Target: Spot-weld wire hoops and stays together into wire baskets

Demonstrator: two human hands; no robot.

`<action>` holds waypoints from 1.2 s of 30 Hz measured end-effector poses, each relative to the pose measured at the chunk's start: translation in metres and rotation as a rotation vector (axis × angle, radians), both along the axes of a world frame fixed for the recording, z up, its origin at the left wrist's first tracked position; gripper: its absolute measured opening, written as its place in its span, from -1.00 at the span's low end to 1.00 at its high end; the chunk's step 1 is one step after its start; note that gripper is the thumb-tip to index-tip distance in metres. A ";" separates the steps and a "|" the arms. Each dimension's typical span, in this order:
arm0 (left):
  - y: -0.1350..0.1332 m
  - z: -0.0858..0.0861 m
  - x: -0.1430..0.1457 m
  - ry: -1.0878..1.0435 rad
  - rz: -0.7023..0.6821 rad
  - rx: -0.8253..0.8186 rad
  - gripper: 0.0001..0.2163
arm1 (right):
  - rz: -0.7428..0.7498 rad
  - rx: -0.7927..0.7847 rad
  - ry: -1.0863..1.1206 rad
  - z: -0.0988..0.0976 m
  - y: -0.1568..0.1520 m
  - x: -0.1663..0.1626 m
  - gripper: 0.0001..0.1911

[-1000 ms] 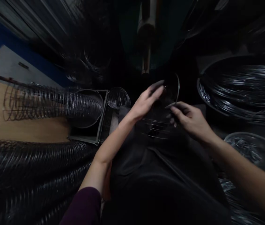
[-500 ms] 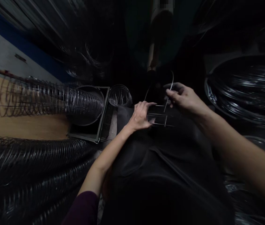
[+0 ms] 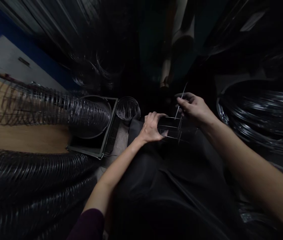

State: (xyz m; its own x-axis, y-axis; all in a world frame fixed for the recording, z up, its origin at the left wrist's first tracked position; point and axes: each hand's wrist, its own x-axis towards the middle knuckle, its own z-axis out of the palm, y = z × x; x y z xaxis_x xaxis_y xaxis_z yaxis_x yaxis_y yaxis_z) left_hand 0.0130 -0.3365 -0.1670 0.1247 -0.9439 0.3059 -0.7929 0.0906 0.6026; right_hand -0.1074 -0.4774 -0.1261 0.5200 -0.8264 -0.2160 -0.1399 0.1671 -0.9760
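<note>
Between the thumb and fingers of my left hand [image 3: 152, 128] is a small wire frame [image 3: 169, 127] made of several thin crossing metal wires. It sits just above the dark cloth [image 3: 154, 186] over my lap. My right hand [image 3: 193, 107], up and to the right of it, pinches a short metal wire [image 3: 183, 90] between thumb and fingers. The lower end of that wire comes down at the frame's upper edge; whether they touch I cannot tell. Shadow hides the frame's lower right part.
On the left, a long stack of wire rings [image 3: 43, 105] hangs on a rod, its end over a grey crate [image 3: 98, 153]. A round container [image 3: 127, 108] of short wires stands beside it. Coiled rings [image 3: 31, 170] lie lower left, and shiny wire pieces [image 3: 264, 116] pile up at right.
The wire in my right hand now stands straighter and meets the frame's upper edge. The frame has tilted slightly in my left hand. The whole view has shifted a little.
</note>
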 end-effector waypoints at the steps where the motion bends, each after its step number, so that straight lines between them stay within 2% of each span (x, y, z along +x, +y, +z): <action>1: -0.002 0.004 0.003 0.000 0.003 -0.025 -0.53 | 0.006 -0.013 -0.007 0.005 -0.003 0.004 -0.74; 6: -0.019 0.020 0.022 -0.004 0.047 -0.138 -0.53 | 0.013 -0.063 -0.040 0.033 -0.017 0.027 -0.74; 9: -0.031 0.023 0.033 -0.016 0.055 -0.185 -0.53 | 0.005 -0.065 -0.052 0.040 -0.027 0.040 -0.73; 18: -0.056 0.026 0.056 -0.002 0.031 -0.219 -0.51 | 0.004 -0.027 -0.057 0.037 -0.053 0.061 -0.73; 26: -0.066 0.030 0.064 0.009 0.012 -0.243 -0.52 | 0.014 -0.064 -0.058 0.034 -0.060 0.069 -0.59; 36: -0.074 0.031 0.071 0.001 0.027 -0.201 -0.50 | 0.024 -0.080 -0.096 0.036 -0.065 0.073 -0.53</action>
State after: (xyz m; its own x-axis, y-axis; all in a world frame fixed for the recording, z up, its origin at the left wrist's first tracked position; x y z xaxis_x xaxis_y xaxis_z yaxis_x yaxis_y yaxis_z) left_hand 0.0841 -0.4105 -0.1361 0.1495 -0.8601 0.4878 -0.7961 0.1879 0.5753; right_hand -0.0340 -0.5427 -0.0897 0.5545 -0.8264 -0.0979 -0.0484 0.0854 -0.9952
